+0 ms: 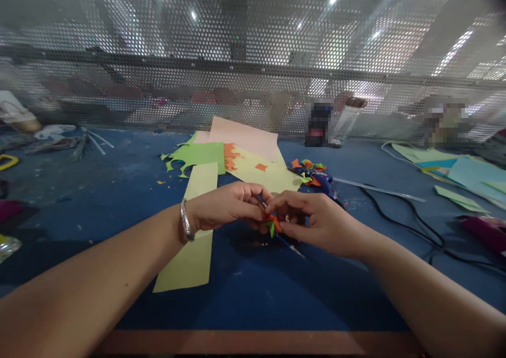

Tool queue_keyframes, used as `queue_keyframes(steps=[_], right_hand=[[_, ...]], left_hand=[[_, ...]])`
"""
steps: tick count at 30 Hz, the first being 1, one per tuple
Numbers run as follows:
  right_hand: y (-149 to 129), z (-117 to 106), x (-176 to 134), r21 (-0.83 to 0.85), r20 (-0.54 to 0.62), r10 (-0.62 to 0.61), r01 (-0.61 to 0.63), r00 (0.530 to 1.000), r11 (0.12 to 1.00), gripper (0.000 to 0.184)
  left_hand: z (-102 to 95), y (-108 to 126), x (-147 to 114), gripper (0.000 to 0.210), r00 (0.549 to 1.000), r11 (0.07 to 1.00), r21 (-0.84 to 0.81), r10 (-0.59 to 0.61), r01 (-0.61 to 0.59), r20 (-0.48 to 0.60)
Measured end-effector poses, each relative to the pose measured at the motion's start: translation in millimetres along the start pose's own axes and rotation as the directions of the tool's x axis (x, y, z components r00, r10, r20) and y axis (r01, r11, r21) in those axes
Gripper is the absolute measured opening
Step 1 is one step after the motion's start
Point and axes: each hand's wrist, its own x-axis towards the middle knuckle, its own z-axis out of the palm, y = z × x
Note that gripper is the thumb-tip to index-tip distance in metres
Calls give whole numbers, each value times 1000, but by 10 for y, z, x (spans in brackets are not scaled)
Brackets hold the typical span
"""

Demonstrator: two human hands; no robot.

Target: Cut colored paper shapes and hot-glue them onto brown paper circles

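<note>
Both hands meet above the blue table, fingers closed round a small orange and green paper flower [272, 222]. My left hand [233, 205] pinches it from the left, wearing a silver bangle [185, 220] at the wrist. From the right, my right hand [316, 218] grips its other side with thumb and fingers. A thin blue stick with a silvery end [290, 245] pokes out below the flower; whether it is held or lies on the table, I cannot tell. Fingers hide much of the flower. Under my left wrist lies a pale yellow paper strip [193, 263].
Behind the hands lie cut green paper [205, 155], a pink sheet [245, 139] and a yellow sheet [269, 176]. Small paper flowers and a dark blue tool [322, 181] sit nearby. A black cable [411, 231] and coloured papers [474, 173] lie right. A perforated metal screen [253, 47] stands behind.
</note>
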Motion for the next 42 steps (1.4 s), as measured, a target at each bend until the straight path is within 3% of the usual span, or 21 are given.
queue_keyframes(steps=[5, 12, 17, 21, 31, 37, 40, 42], right_hand=[[-25, -5, 2, 28, -7, 24, -23, 1000, 999, 15], [-27, 19, -7, 46, -22, -17, 18, 1000, 999, 18], [-17, 8, -17, 100, -85, 21, -12, 996, 995, 19], [-23, -9, -8, 120, -152, 58, -40, 987, 992, 18], [-5, 34, 8, 135, -114, 105, -90, 988, 987, 14], [-31, 17, 13, 147, -135, 113, -92, 984, 985, 12], [-14, 1, 25, 99, -191, 90, -72, 977, 992, 11], [14, -10, 34, 92, -226, 86, -67, 970, 993, 14]], left_hand=[[33, 10, -8, 19, 1000, 998, -64, 17, -18, -21], [71, 14, -7, 29, 996, 995, -99, -24, 15, -86], [28, 30, -3, 25, 991, 976, -216, -12, -17, -130], [-40, 24, -10, 37, 992, 957, -285, 30, -63, -119], [-31, 11, -18, 37, 994, 981, -193, -38, 18, -99], [-11, 21, -14, 33, 993, 990, -141, -13, -4, -117], [7, 11, -2, 26, 975, 995, -17, 89, -94, -202], [28, 18, -14, 18, 913, 962, 169, 258, -213, -317]])
